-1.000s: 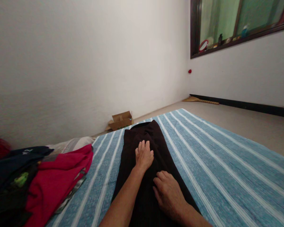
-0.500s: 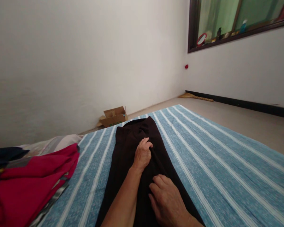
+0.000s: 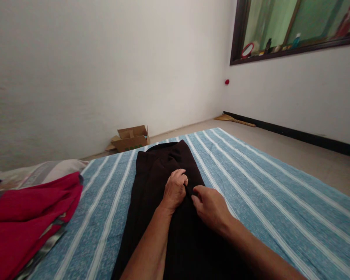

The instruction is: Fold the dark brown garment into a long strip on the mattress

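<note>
A pair of dark brown, nearly black trousers lies lengthwise on the blue and white striped bedsheet, its waistband at the far end. My left hand rests on the upper part of the trousers with fingers curled, pinching a ridge of the cloth. Close by on the right, my right hand has thumb and forefinger together on the fabric near the right edge. Its other fingers are folded under and partly hidden. My forearms cover some of the lower part of the trousers.
Red clothing is heaped at the left, beside a pale striped cloth. Beyond the bed's far edge an open cardboard box stands by the wall. A broom lies on the floor near the corner, below a window ledge with small items.
My right hand has moved forward and slightly right along the trousers, up near my left hand. My left hand stays at about the same spot. The view has turned slightly right.
</note>
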The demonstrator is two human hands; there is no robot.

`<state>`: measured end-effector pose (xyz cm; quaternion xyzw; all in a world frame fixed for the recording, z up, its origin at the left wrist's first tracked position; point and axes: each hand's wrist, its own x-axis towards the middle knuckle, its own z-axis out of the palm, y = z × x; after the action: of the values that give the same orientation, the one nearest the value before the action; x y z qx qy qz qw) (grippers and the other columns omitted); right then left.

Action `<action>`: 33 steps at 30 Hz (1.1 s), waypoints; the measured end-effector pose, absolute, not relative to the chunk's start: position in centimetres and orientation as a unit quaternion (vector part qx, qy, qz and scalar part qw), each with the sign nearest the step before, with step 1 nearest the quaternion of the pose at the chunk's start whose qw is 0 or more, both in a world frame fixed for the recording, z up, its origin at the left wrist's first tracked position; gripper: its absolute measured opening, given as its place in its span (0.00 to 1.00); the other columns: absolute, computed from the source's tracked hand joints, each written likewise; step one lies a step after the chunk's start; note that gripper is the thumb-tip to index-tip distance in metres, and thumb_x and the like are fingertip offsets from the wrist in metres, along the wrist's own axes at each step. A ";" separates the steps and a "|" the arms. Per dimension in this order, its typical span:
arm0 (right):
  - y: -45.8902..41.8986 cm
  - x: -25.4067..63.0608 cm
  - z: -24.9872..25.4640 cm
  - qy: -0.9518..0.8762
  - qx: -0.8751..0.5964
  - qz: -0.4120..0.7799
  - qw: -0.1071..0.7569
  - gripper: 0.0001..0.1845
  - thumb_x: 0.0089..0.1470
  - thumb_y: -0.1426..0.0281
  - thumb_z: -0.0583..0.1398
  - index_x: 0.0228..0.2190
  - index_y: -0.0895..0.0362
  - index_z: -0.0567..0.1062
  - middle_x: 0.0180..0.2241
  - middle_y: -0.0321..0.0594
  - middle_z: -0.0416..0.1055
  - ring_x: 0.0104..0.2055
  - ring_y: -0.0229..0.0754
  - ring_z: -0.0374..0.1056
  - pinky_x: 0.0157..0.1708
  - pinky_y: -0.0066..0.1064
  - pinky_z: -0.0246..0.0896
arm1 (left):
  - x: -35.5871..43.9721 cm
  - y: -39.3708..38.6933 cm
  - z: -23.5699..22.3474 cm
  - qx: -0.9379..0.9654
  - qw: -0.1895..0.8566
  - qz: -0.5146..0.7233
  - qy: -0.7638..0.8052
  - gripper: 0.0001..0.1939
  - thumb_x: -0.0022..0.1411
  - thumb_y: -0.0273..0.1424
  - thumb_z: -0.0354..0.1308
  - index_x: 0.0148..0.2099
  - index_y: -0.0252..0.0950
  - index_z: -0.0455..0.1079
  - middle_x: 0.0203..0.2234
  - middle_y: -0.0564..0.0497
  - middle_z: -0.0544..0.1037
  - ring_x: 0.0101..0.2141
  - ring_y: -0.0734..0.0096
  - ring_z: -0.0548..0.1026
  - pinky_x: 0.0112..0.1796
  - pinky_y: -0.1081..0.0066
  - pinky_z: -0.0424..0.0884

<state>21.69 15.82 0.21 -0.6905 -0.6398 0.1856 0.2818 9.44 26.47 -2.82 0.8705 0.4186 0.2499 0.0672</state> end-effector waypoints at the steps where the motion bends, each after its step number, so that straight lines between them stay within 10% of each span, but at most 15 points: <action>1: 17.2 22.1 0.5 -0.621 -0.703 0.217 0.271 0.07 0.53 0.71 0.55 0.32 0.57 0.74 0.32 0.42 0.73 0.36 0.42 0.69 0.33 0.29 0.58 | 9.3 26.6 -2.8 0.864 0.078 0.266 0.420 0.14 0.48 0.15 0.45 0.25 0.38 0.66 0.48 0.46 0.73 0.52 0.63 0.66 0.52 0.60 0.64; 10: 25.0 22.7 -2.5 -0.529 -0.682 0.429 0.267 0.06 0.50 0.74 0.56 0.29 0.60 0.74 0.17 0.39 0.71 0.13 0.37 0.66 0.15 0.24 0.60 | 8.1 27.0 -2.6 0.828 0.136 0.335 0.427 0.12 0.43 0.16 0.45 0.24 0.40 0.60 0.47 0.49 0.73 0.51 0.65 0.68 0.52 0.61 0.64; 33: 26.1 21.9 -3.4 -0.507 -0.701 0.402 0.301 0.04 0.46 0.73 0.59 0.27 0.57 0.75 0.24 0.39 0.74 0.20 0.38 0.69 0.20 0.24 0.59 | 7.8 27.6 -3.0 0.797 0.166 0.363 0.454 0.06 0.47 0.24 0.49 0.28 0.40 0.64 0.50 0.48 0.71 0.51 0.64 0.68 0.55 0.60 0.61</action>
<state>21.90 26.08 -3.37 -0.7006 -0.5068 0.4022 0.3008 7.78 27.57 -2.99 0.7966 0.4536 0.3634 0.1664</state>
